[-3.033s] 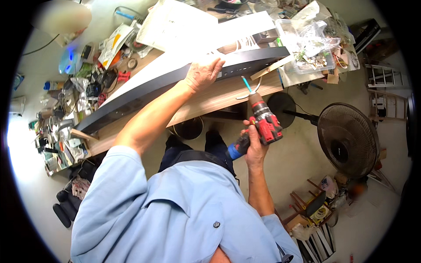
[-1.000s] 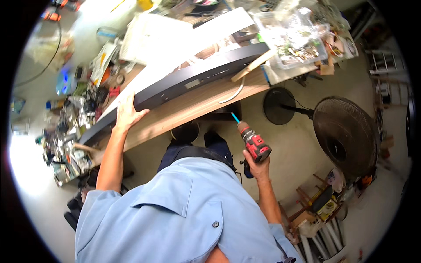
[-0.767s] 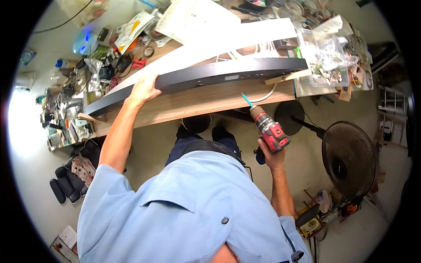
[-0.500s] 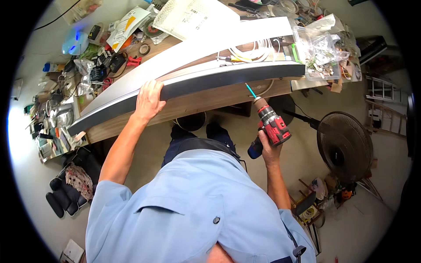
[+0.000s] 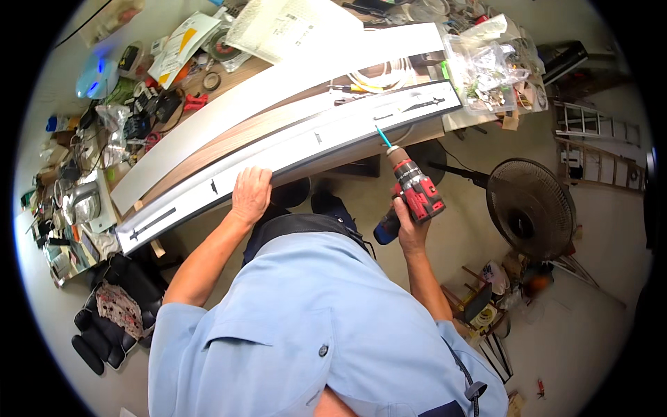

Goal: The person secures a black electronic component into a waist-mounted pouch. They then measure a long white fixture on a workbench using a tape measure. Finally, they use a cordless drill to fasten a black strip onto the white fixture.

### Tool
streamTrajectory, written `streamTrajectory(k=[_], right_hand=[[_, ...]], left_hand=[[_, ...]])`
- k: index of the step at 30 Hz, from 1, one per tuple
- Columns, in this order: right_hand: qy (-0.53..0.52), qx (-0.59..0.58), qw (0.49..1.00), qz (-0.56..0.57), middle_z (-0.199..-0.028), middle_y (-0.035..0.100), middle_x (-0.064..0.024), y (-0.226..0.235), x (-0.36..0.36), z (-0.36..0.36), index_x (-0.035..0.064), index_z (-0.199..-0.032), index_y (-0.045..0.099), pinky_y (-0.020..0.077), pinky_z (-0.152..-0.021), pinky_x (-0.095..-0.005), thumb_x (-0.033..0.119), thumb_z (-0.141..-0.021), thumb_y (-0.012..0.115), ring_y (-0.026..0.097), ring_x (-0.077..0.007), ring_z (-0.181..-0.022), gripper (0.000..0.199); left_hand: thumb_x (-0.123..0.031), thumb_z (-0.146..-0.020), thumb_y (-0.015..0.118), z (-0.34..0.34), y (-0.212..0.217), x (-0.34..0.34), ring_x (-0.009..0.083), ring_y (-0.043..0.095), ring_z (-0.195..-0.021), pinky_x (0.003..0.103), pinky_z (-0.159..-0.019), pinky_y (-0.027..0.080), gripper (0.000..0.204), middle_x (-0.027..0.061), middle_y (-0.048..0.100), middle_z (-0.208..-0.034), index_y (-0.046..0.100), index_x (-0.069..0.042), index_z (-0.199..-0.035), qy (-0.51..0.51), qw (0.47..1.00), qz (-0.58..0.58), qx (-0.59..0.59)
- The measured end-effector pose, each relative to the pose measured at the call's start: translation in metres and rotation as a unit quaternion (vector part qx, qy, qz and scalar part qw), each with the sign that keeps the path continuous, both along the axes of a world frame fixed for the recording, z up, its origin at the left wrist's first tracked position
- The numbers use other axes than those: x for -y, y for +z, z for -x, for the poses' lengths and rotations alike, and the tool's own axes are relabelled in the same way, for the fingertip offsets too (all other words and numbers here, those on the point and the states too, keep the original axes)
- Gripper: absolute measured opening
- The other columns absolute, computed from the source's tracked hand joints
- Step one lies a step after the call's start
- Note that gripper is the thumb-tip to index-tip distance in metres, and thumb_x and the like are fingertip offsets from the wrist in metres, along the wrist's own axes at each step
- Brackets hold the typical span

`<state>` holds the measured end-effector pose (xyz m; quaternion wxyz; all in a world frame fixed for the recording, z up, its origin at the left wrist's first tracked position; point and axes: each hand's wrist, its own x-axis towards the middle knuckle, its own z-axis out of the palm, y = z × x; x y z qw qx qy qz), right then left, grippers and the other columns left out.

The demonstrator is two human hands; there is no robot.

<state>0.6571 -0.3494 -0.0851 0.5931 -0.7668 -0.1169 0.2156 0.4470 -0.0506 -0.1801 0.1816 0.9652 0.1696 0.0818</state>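
Across the front of the workbench lies a long, narrow white channel (image 5: 292, 149) with a dark rim, its white inside facing up. Small black fittings (image 5: 152, 222) are spaced along it. My left hand (image 5: 251, 197) grips its near edge left of the middle, fingers bent over the rim. In my right hand (image 5: 411, 233) is a red and black cordless drill (image 5: 419, 194), held by its handle. Its teal bit (image 5: 383, 135) points at the channel's near edge on the right; whether it touches cannot be told. Behind the channel rests a long flat white strip (image 5: 278, 90).
A coiled white cable (image 5: 389, 75) and a clear plastic box (image 5: 486, 80) of small parts sit at the right of the bench. Tools and clutter (image 5: 149, 115) crowd its left end. A standing fan (image 5: 529, 208) and ladder (image 5: 601, 128) are at right, a black chair (image 5: 125, 306) at left.
The channel has been tipped over: its dark side faced me before, and now its white inside shows. The drill stays in my right hand, with its bit over the channel's edge in view.
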Motion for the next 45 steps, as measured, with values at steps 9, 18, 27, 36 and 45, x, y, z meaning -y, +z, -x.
streamTrajectory(k=[9, 18, 27, 36, 45], right_hand=[[0.076, 0.121, 0.989, 0.046, -0.109, 0.071, -0.0063, -0.019, 0.007, -0.022, 0.0003, -0.122, 0.064, 0.0534, -0.081, -0.0304, 0.005, -0.096, 0.068, 0.066, -0.0129, -0.091, 0.027], [0.153, -0.172, 0.971, -0.072, -0.115, 0.071, -0.0104, -0.005, -0.103, -0.019, 0.0019, -0.128, 0.061, 0.0559, -0.075, -0.0304, 0.015, -0.099, 0.067, 0.067, -0.0138, -0.088, 0.033], [0.105, -0.513, 0.815, -0.247, -0.098, 0.071, -0.0111, -0.073, -0.357, 0.026, 0.0107, -0.110, 0.061, 0.0557, -0.069, -0.0363, 0.039, -0.097, 0.071, 0.066, -0.0201, -0.077, 0.033], [0.243, -0.193, 0.951, 0.000, -0.095, 0.073, -0.0111, -0.075, -0.371, 0.050, -0.0045, -0.125, 0.064, 0.0567, -0.076, -0.0339, 0.047, -0.096, 0.068, 0.069, -0.0184, -0.084, 0.059], [0.030, 0.207, 0.909, 0.361, -0.092, 0.076, -0.0159, -0.075, -0.145, -0.152, 0.0097, -0.102, 0.074, 0.0558, -0.085, -0.0453, 0.036, -0.092, 0.063, 0.072, -0.0359, -0.092, 0.030]], left_hand=[[-0.002, -0.078, 0.060, 0.001, -0.023, -0.017, 0.0313, 0.055, -0.081, 0.042, -0.075, 0.046, 0.021, 0.0101, 0.050, -0.082, 0.059, -0.011, -0.097, -0.032, 0.999, 0.012, 0.008], [-0.018, -0.082, 0.070, -0.008, 0.001, -0.015, 0.0317, 0.060, -0.092, 0.042, -0.085, 0.049, 0.032, 0.0132, 0.059, -0.095, 0.065, -0.008, -0.112, 0.049, 0.997, 0.002, 0.059], [-0.041, -0.100, 0.067, -0.027, 0.089, -0.059, 0.0161, 0.069, -0.080, 0.027, -0.064, 0.059, 0.050, 0.0097, 0.064, -0.105, 0.055, -0.001, -0.127, 0.345, 0.609, 0.696, 0.162], [-0.028, -0.098, 0.071, 0.018, 0.028, -0.226, 0.0128, 0.065, -0.072, 0.023, -0.062, 0.054, 0.043, 0.0079, 0.066, -0.100, 0.060, -0.002, -0.130, 0.277, 0.691, 0.654, 0.137], [-0.027, -0.095, 0.074, 0.021, -0.009, -0.297, 0.0156, 0.065, -0.077, 0.025, -0.068, 0.054, 0.062, 0.0108, 0.066, -0.107, 0.049, -0.001, -0.146, 0.272, 0.726, 0.625, 0.094]])
